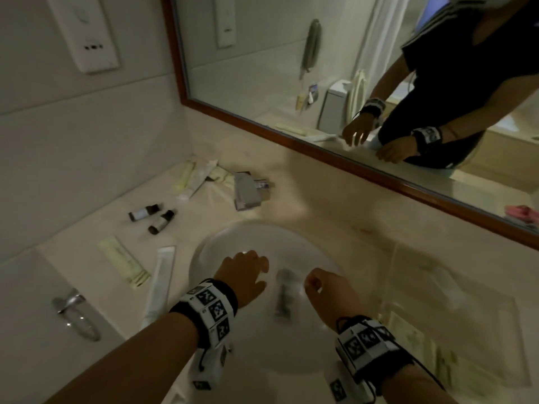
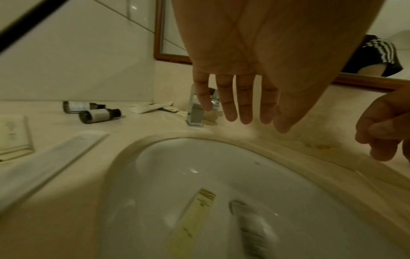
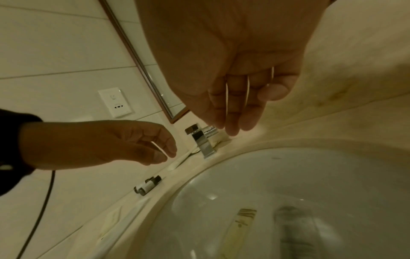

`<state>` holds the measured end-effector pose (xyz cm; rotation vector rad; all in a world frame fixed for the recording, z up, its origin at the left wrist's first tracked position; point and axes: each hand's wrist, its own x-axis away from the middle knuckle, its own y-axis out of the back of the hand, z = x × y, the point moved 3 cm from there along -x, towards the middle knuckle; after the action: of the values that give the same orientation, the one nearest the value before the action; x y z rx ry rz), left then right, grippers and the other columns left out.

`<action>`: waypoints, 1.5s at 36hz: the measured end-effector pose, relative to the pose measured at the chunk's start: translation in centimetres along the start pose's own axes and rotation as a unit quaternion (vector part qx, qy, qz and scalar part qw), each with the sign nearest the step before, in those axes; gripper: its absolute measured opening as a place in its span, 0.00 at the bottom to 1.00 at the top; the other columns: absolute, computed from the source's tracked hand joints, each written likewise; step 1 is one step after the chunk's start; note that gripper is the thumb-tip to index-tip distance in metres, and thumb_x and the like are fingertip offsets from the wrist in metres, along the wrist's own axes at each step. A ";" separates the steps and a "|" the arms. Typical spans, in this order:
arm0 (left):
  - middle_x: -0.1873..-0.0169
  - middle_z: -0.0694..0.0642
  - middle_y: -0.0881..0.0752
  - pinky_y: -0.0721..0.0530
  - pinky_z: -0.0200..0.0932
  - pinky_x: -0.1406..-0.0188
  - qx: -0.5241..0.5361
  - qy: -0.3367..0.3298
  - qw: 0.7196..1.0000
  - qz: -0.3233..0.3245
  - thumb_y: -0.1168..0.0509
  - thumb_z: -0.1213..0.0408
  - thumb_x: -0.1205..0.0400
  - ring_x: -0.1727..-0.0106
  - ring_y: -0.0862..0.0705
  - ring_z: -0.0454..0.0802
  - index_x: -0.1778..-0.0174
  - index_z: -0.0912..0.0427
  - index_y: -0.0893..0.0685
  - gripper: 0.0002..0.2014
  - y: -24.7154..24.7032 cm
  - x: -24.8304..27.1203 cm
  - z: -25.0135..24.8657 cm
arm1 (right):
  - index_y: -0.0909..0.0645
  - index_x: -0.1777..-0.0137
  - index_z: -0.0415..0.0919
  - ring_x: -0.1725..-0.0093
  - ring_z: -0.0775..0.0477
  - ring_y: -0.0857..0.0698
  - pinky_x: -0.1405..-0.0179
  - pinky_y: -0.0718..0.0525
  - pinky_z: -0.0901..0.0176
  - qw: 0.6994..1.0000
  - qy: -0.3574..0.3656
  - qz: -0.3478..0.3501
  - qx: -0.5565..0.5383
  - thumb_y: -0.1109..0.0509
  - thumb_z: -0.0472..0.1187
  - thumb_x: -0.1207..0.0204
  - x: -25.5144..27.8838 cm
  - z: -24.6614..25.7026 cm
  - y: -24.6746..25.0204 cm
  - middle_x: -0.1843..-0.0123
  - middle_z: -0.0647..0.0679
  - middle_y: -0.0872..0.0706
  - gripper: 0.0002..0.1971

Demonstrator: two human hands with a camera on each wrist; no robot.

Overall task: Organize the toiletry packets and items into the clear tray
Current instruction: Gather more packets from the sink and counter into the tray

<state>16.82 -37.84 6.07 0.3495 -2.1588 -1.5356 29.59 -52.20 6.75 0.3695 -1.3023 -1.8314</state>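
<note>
My left hand (image 1: 256,269) hovers over the white sink basin (image 1: 233,243), fingers (image 2: 244,108) straight, holding nothing. My right hand (image 1: 313,284) hangs beside it over the basin, fingers (image 3: 233,113) loosely extended and empty. A small blurred bottle (image 1: 284,295) and a yellow packet (image 2: 193,219) lie down in the basin below both hands. Two dark bottles (image 1: 153,217) lie on the counter to the left. Nearer lie a pale green packet (image 1: 124,260) and a long white packet (image 1: 160,287). A faint rectangular outline (image 1: 516,316) right of the sink may be the clear tray; blur hides it.
A chrome faucet (image 1: 249,191) stands behind the basin, with more packets (image 1: 192,176) piled in the far left corner. A framed mirror (image 1: 320,147) runs along the back wall. A chrome handle (image 1: 73,310) sits at the near left. A wall socket (image 1: 87,39) is up left.
</note>
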 end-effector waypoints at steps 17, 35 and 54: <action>0.36 0.53 0.24 0.25 0.53 0.35 0.044 0.015 0.999 0.024 0.41 0.53 0.17 0.36 0.24 0.56 0.36 0.51 0.26 0.15 4.5 -1.6 19.2 | 0.26 0.64 0.56 0.55 0.48 0.16 0.49 0.16 0.50 0.997 -0.046 0.020 -0.051 0.39 0.47 0.23 -9.1 17.0 -6.5 0.55 0.52 0.14 0.08; 0.36 0.53 0.24 0.22 0.52 0.38 0.016 0.035 0.999 0.018 0.41 0.52 0.17 0.37 0.23 0.55 0.35 0.51 0.26 0.15 7.9 -4.2 22.7 | 0.19 0.50 0.44 0.51 0.45 0.15 0.46 0.15 0.50 0.996 -0.051 0.023 -0.067 0.41 0.44 0.21 -12.3 19.5 -6.6 0.50 0.47 0.13 0.10; 0.32 0.54 0.25 0.25 0.54 0.32 0.016 -0.036 0.998 0.047 0.39 0.55 0.18 0.31 0.26 0.56 0.32 0.52 0.27 0.18 9.4 -12.2 25.8 | 0.20 0.50 0.50 0.48 0.46 0.16 0.48 0.15 0.51 0.990 -0.137 0.009 -0.045 0.40 0.43 0.22 -17.7 22.5 -8.4 0.47 0.49 0.14 0.08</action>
<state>14.78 -7.90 5.32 0.2033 -2.2239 -1.4843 21.84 -23.48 4.89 0.0578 -1.3933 -1.9695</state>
